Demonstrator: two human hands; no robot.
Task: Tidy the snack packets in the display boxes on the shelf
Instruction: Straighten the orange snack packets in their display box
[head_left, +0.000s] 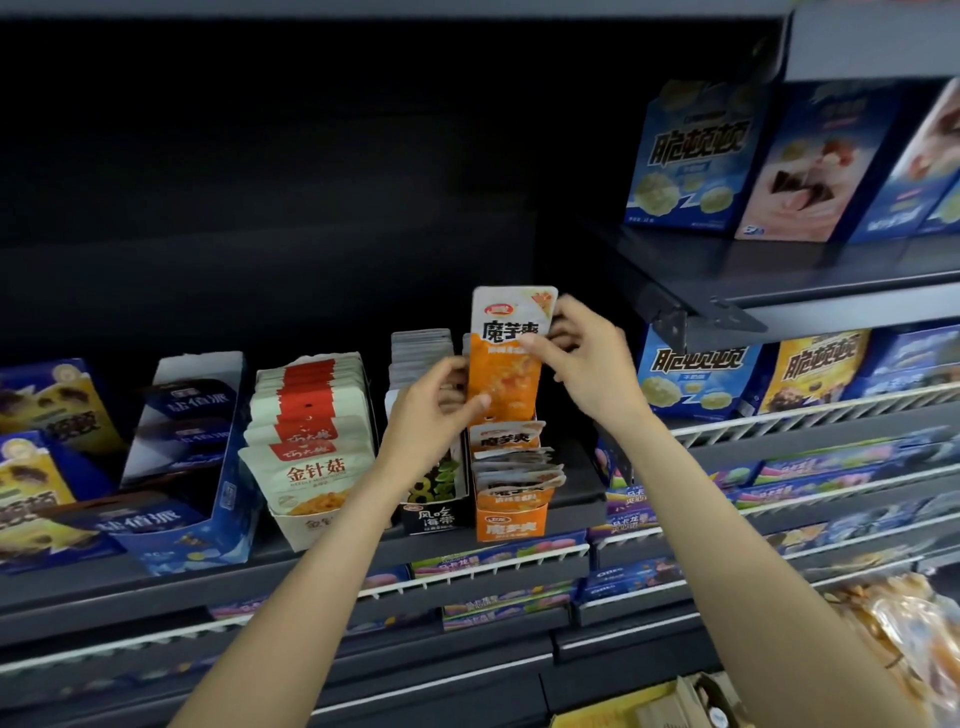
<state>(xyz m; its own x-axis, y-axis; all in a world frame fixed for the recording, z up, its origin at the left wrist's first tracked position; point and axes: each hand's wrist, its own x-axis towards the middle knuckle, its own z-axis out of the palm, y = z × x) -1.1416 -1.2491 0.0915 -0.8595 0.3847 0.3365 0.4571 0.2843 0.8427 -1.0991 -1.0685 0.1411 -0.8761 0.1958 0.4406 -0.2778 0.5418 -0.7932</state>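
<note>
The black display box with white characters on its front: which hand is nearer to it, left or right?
Left. The left hand is directly above the black display box, gripping the orange packet. The right hand holds the packet's other edge, higher and further right.

Dim, black upper-left recess; lit packets mid-frame sharp, edges soft and bowed by wide-angle distortion.

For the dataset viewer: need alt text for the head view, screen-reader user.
Both hands hold an orange snack packet upright above its orange display box on a dark shop shelf: left hand at its lower edge, right hand near the top. Boxes of white and dark packets stand to the left.
</note>
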